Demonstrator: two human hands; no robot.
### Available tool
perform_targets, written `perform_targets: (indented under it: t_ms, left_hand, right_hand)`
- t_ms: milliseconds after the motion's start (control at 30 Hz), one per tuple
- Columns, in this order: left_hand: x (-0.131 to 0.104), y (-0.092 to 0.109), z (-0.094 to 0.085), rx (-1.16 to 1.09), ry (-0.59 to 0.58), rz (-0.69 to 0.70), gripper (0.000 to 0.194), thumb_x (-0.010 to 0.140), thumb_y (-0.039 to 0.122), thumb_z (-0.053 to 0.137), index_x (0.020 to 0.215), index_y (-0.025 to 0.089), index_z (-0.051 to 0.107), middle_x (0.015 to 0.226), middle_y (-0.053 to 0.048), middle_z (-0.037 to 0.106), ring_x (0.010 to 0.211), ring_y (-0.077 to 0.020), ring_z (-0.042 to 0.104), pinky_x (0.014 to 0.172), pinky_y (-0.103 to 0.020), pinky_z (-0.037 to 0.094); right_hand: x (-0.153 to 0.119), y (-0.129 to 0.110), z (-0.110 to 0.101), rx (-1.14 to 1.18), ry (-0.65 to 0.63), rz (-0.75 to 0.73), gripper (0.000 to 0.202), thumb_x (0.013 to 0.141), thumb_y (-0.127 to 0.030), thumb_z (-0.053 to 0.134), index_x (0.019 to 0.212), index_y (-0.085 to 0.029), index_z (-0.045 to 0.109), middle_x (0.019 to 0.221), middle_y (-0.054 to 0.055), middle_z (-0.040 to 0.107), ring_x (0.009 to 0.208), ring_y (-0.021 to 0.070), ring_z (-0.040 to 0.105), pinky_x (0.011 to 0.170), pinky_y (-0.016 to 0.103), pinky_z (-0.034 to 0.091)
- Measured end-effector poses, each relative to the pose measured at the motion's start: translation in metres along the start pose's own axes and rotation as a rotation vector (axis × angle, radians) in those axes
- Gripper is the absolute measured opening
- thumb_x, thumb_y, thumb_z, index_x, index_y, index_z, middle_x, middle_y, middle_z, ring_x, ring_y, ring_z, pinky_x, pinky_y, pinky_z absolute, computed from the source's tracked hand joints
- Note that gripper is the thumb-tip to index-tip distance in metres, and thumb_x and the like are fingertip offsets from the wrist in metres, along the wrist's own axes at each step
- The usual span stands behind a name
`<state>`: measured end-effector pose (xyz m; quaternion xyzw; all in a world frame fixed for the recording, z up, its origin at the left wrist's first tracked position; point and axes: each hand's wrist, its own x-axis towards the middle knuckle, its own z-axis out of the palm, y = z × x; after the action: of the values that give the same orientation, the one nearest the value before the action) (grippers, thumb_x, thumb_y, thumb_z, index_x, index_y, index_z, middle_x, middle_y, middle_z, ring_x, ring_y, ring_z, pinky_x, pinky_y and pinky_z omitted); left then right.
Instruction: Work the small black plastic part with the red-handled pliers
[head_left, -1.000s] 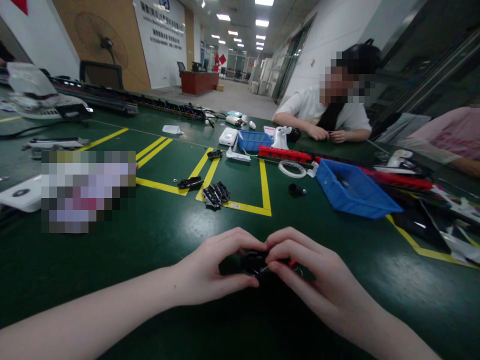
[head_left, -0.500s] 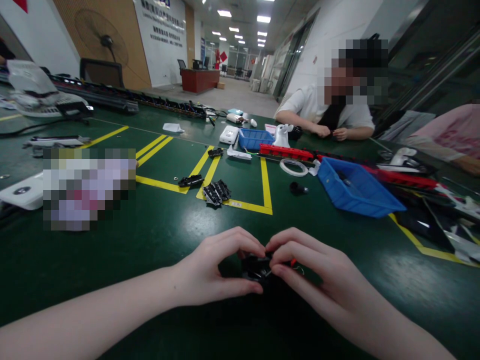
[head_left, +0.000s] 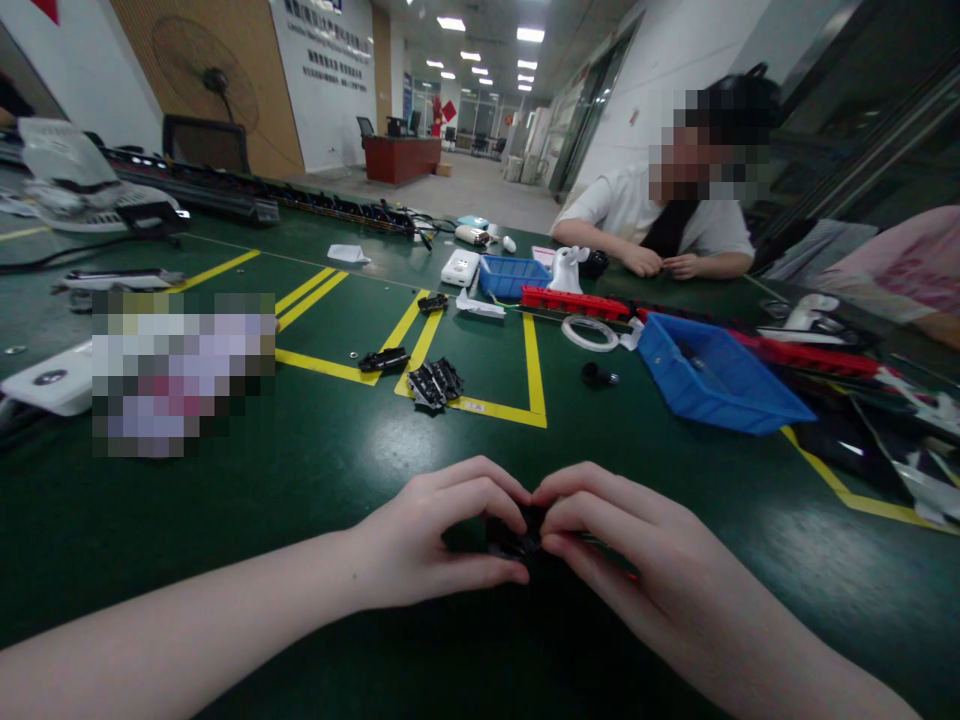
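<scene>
Between my two hands is a small black plastic part [head_left: 511, 540], low in the middle of the view and mostly covered by fingers. My left hand [head_left: 454, 535] grips its left side, thumb below and fingers above. The fingertips of my right hand [head_left: 607, 530] pinch its right end. Both index fingertips meet over the part. A bit of red shows under my right palm, too small to make out. Farther up the table lie a pile of similar black parts [head_left: 435, 384], a single black part [head_left: 384, 359] and a smaller black piece [head_left: 433, 303].
A blue bin [head_left: 720, 385] stands to the right, with a black cylindrical piece [head_left: 598, 375] and a white ring [head_left: 590, 334] near it. A smaller blue bin [head_left: 514, 277] sits farther back. Across the table a person [head_left: 667, 230] works with both hands. A white device [head_left: 52, 378] lies left.
The red bit and thin wire beside my right fingers have dropped mostly out of sight under my right hand. Both hands keep their hold on the black part.
</scene>
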<state>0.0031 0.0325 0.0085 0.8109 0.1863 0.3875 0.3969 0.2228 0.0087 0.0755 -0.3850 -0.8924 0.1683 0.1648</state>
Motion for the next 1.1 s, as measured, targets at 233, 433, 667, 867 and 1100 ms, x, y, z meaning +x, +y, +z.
perform_targets:
  t_ms: [233,433,667,867,1100]
  left_hand:
    - [0.000,-0.002,0.000,-0.017,0.002,0.002,0.026,0.082,0.027,0.072,0.101,0.016,0.060,0.113,-0.010,0.062,0.100,-0.0177,0.063,0.085,-0.029,0.054]
    - [0.001,-0.001,0.000,-0.021,-0.015,0.008,0.024,0.083,0.025,0.071,0.101,0.015,0.060,0.112,-0.010,0.062,0.099,-0.0166,0.063,0.085,-0.028,0.054]
    - [0.001,-0.002,0.000,0.008,0.012,-0.001,0.021,0.083,0.025,0.070,0.099,0.016,0.061,0.113,-0.010,0.062,0.102,-0.0178,0.062,0.088,-0.030,0.054]
    - [0.001,-0.004,0.000,0.022,0.016,0.001,0.022,0.084,0.027,0.070,0.100,0.016,0.060,0.113,-0.010,0.061,0.104,-0.0190,0.062,0.090,-0.033,0.053]
    - [0.001,-0.005,0.000,0.067,0.092,0.000,0.019,0.085,0.026,0.068,0.100,0.016,0.060,0.114,-0.010,0.061,0.106,-0.0185,0.060,0.091,-0.032,0.052]
  right_hand:
    - [-0.001,0.000,-0.001,0.018,-0.030,0.007,0.015,0.093,-0.017,0.045,0.090,-0.022,0.058,0.103,0.004,0.063,0.084,0.0125,0.060,0.069,0.023,0.049]
    - [0.001,-0.004,0.002,-0.134,0.019,-0.065,0.016,0.094,-0.017,0.044,0.091,-0.021,0.060,0.098,0.005,0.064,0.078,0.0126,0.060,0.065,0.024,0.047]
    - [0.002,-0.005,0.008,-0.360,0.097,-0.218,0.021,0.094,-0.012,0.041,0.087,-0.018,0.060,0.088,0.006,0.065,0.075,0.0148,0.059,0.065,0.027,0.047]
    - [0.004,-0.009,0.016,-0.289,0.150,-0.233,0.021,0.094,-0.011,0.040,0.089,-0.017,0.059,0.084,0.005,0.065,0.075,0.0145,0.060,0.066,0.028,0.048]
    - [0.005,0.001,0.024,-0.128,0.233,-0.182,0.013,0.092,-0.013,0.048,0.090,-0.018,0.060,0.085,0.005,0.066,0.076,0.0138,0.061,0.066,0.026,0.048]
